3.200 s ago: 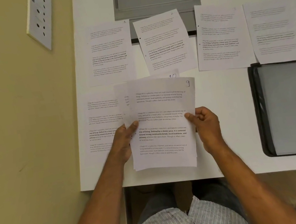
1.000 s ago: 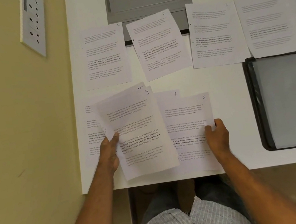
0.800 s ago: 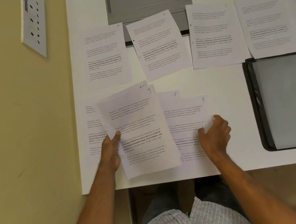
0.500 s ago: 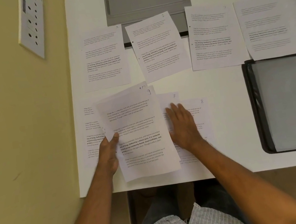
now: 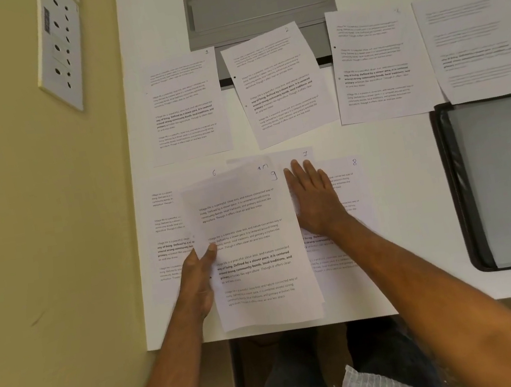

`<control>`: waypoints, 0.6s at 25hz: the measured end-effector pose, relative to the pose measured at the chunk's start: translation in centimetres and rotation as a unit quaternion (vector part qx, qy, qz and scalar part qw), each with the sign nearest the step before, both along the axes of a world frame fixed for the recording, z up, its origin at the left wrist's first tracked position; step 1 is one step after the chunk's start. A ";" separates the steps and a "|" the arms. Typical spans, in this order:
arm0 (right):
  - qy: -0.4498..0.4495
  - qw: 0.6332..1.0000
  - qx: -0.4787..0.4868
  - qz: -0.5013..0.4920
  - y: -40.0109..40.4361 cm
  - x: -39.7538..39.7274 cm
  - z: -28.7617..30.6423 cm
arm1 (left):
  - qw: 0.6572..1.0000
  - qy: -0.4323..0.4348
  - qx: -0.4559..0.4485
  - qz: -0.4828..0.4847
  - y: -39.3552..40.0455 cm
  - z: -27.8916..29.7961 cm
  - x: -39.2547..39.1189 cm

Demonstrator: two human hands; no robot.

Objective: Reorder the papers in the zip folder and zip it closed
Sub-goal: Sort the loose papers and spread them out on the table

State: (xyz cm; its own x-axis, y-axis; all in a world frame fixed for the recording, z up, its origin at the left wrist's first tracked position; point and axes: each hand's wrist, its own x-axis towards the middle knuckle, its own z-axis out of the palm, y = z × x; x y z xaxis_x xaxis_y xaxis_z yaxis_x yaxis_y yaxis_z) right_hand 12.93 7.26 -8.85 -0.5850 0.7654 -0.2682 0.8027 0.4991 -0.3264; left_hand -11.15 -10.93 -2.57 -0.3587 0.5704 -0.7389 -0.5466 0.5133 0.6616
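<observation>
The white bench [image 5: 399, 204] fills most of the view, with a yellow wall [image 5: 40, 260] to its left carrying a socket plate [image 5: 58, 47]. At the right edge lies the black zip folder [image 5: 510, 183], open and flat, its grey inner sleeve showing. A grey recessed tray [image 5: 257, 2] sits at the far side. Along the far row lie four separate printed sheets [image 5: 380, 63]. In the near row, page 6 [image 5: 167, 237] lies leftmost; page 7 [image 5: 305, 154] and page 8 [image 5: 351, 184] overlap to the right. The left hand [image 5: 197, 276] pinches a small stack [image 5: 252, 247], thumb on top, with page 9 uppermost and 10 peeking behind. The right hand [image 5: 315, 200] lies flat, its grip spread with straight fingers pressing on page 7
</observation>
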 end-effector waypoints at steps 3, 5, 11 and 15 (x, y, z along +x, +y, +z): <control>0.049 0.995 0.002 -0.086 -2.1 1.4 0.4 | 1.000 -0.006 0.001 -0.006 0.0 0.1 0.6; 0.098 0.980 0.018 -0.173 -4.4 3.3 1.0 | 1.000 -0.011 -0.001 -0.011 0.4 0.2 1.1; 0.304 0.869 -0.171 -0.352 -7.0 7.2 6.8 | 0.997 -0.041 0.014 -0.056 2.8 0.3 4.3; 0.345 0.789 -0.291 -0.418 -6.8 8.0 9.0 | 0.996 -0.064 0.013 -0.065 5.2 1.0 7.6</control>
State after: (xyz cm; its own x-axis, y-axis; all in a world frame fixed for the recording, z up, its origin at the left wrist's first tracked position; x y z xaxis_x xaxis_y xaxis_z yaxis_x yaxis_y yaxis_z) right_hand 20.89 0.43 0.18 -0.1017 0.8257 -0.5549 0.3035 -0.5054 -0.8077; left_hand -3.51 -5.70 -1.58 -0.1855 0.6249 -0.7584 -0.5571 0.5689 0.6050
